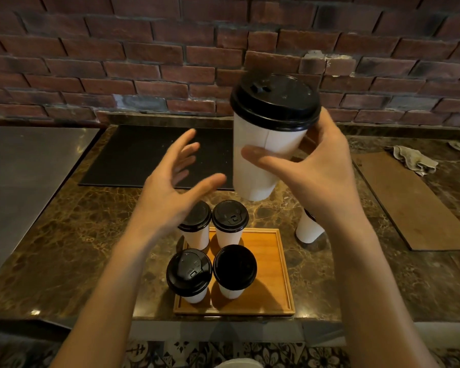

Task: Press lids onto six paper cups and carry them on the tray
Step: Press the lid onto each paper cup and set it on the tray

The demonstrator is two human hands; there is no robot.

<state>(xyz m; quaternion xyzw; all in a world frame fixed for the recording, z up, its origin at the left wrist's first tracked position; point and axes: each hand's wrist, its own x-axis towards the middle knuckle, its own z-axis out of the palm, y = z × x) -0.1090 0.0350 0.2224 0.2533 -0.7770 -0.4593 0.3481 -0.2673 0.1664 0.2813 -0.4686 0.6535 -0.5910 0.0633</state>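
Note:
My right hand (319, 166) grips a white paper cup (260, 155) with a black lid (275, 100), held tilted in the air above the counter. My left hand (175, 179) hovers beside it with fingers spread, touching nothing. Below, a wooden tray (274, 261) carries several white cups with black lids in its left part: one at the back left (195, 229), one at the back middle (230, 221), one at the front left (189, 274) and one at the front middle (234, 269). Another white cup (308, 229) stands on the counter right of the tray, partly hidden by my right forearm.
The brown marble counter (77, 235) ends at a brick wall (144, 62). A black mat (149, 155) lies behind the tray, a metal surface (24, 168) at the left. A brown board (409, 203) and a crumpled cloth (414, 159) lie at the right.

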